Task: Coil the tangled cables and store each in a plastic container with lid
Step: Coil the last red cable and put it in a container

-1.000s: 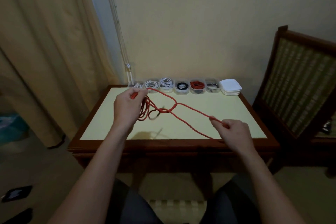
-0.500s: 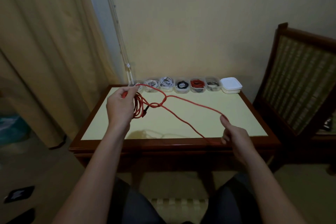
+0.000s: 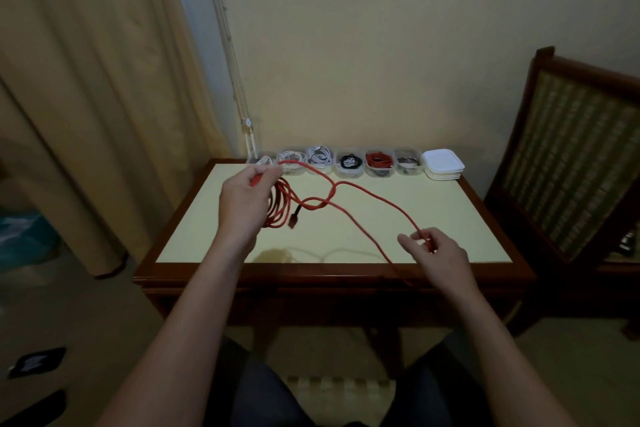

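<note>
Head cam, the only view I've got: my left hand [image 3: 242, 199] is clenched around a bunch of loops of the red cable [image 3: 374, 199], held above the table [image 3: 450, 211], with a dark plug [image 3: 294, 220] dangling below the loops. My right hand [image 3: 440, 253] pinches the loose strand near the front edge, index finger sticking out. There's a loose crossing in the cable between the hands. Six open containers [image 3: 346, 166] with coiled cables sit along the wall, white lids [image 3: 443, 165] stacked just right of them.
</note>
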A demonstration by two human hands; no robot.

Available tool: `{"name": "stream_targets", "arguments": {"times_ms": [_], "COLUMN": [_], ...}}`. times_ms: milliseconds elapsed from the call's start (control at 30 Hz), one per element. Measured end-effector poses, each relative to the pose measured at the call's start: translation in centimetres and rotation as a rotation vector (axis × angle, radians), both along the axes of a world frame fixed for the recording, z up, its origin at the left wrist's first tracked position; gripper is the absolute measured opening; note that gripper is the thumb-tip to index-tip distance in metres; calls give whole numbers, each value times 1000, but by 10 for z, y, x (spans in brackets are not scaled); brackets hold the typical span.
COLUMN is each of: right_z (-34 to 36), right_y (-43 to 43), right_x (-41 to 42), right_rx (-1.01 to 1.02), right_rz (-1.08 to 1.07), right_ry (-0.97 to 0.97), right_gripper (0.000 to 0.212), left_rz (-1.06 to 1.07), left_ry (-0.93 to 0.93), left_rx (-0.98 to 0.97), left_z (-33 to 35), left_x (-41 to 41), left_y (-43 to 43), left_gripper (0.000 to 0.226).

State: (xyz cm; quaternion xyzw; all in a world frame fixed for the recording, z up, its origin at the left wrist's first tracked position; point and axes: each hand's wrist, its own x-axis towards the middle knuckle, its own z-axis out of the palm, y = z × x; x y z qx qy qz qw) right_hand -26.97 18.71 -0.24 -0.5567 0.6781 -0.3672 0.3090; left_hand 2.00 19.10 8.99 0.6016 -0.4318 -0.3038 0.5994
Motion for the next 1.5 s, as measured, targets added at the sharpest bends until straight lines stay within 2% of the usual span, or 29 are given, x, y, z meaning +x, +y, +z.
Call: {"name": "stream_targets", "arguments": {"times_ms": [100, 133, 167, 200, 233, 300, 433, 533, 800, 867, 967, 1000, 1100, 1233, 1433, 1500], "right_z": [4, 5, 12, 19, 28, 42, 47, 45, 53, 54, 55, 56, 59, 61, 59, 53], "right_y": [3, 4, 8, 11, 15, 22, 25, 21, 24, 24, 24, 24, 18, 14, 5, 5], "right_x": [23, 32, 42, 50, 60, 75, 79, 72, 73, 72, 74, 75, 79, 76, 45, 35], "right_rx": [-37, -104, -171, -184, -141, -29, -168, -268, -265, -312, -476, -509, -484, -451, -412, -392], "right_rz": [23, 47, 90, 141, 195, 266, 291, 178, -10, -26, -67, -83, -161, -241, -330, -295], "right_ry": [211, 244, 190, 41, -156, -448, -392, -410, -708, -650, -328, -274, -309, -405, -774, -714], "right_gripper": [63, 60, 49, 35, 31, 42, 36, 32, 32, 31, 24, 23, 27, 31, 36, 34], "left_rz": [-82, -104, -122, -132, -134, -130, -139, -137, -210, -255, -267, -267, -311, -270, -138, -133], "left_ry": [-33, -45, -51, -57, -65, -89, -114, -147, -280, -347, -451, -490, -615, -511, -411, -365], "left_rx": [-38, -47, -53, -56, -62, -86, -101, -84, -56, -20, 9, 13, 14, 8, -37, -75], "left_z": [3, 3, 3, 4, 4, 3, 2, 0, -3, -1, 0, 1, 1, -1, 4, 6], "left_x": [-12, -16, -20, -24, -27, -32, -36, -34, -43, -43, -44, -44, -48, -50, -36, -33], "left_y": [2, 2, 2, 2, 2, 2, 5, 5, 6, 7, 7, 6, 5, 4, 0, -1], "left_gripper": [21, 21, 21, 20, 20, 19, 22, 20, 15, 14, 15, 15, 15, 13, 11, 10]}}
